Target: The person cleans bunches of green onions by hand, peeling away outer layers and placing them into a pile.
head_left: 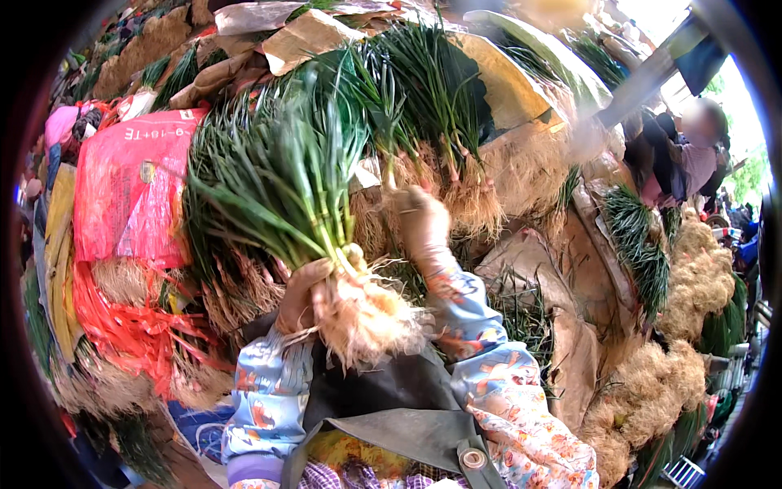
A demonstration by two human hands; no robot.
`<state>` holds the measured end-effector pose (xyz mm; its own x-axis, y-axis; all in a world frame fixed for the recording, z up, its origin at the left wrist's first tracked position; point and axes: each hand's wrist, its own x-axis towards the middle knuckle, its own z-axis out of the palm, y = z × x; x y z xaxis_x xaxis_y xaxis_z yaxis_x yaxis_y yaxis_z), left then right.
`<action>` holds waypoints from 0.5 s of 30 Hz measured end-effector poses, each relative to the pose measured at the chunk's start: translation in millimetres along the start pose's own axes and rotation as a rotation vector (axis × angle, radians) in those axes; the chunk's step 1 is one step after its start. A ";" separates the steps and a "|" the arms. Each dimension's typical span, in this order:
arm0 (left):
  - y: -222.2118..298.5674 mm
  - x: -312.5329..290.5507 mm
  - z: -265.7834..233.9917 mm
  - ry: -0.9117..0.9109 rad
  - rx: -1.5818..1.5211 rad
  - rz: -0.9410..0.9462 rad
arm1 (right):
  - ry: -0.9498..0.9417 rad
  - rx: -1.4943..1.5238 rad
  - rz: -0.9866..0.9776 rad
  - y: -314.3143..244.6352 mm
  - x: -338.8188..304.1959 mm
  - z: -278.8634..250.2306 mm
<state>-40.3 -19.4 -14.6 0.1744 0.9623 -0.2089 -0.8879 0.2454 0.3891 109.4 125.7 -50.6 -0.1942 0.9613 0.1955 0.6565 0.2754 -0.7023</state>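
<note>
My left hand [303, 295] is wrapped round the lower stalks of a thick bunch of green onions [322, 208]. Their dark leaves fan up and to the left, and the pale, shaggy roots [366, 318] hang over my apron. Ahead and to the right, my right hand [423, 224] is closed, its fingertips at the base of a single green onion [390, 167] beside the pile. Part of that grip is hidden. More green onions [440, 106] lie just beyond, roots toward me.
On the left lies a red plastic sack [130, 187] above torn red wrapping [122, 318]. Brown sheeting [562, 301] with loose leaf scraps spreads to the right. Root-heavy bundles [643, 399] are stacked at the right edge. Another person [684, 155] is at the far right.
</note>
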 end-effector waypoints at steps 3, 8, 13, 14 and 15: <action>9.0 -15.8 -7.6 -0.092 0.043 0.162 | -0.615 0.149 0.241 47.1 -3.4 -19.0; 6.3 -0.4 5.1 -0.063 -0.038 0.158 | -0.286 -0.279 -0.083 -3.2 23.5 -50.4; 5.1 5.0 7.3 -0.108 0.040 0.139 | -0.078 -0.358 -0.010 -22.5 110.1 -8.9; 8.2 5.4 8.9 -0.131 -0.014 0.138 | -0.044 -0.329 -0.022 -21.8 110.6 -6.4; 4.6 6.6 14.5 -0.154 -0.046 0.204 | -0.008 -0.302 -0.034 -19.4 109.8 -7.7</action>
<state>-37.0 -10.1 -1.2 0.0493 0.9987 0.0101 -0.9291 0.0422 0.3675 80.9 226.0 -10.2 -0.2252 0.9517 0.2089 0.8360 0.2988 -0.4602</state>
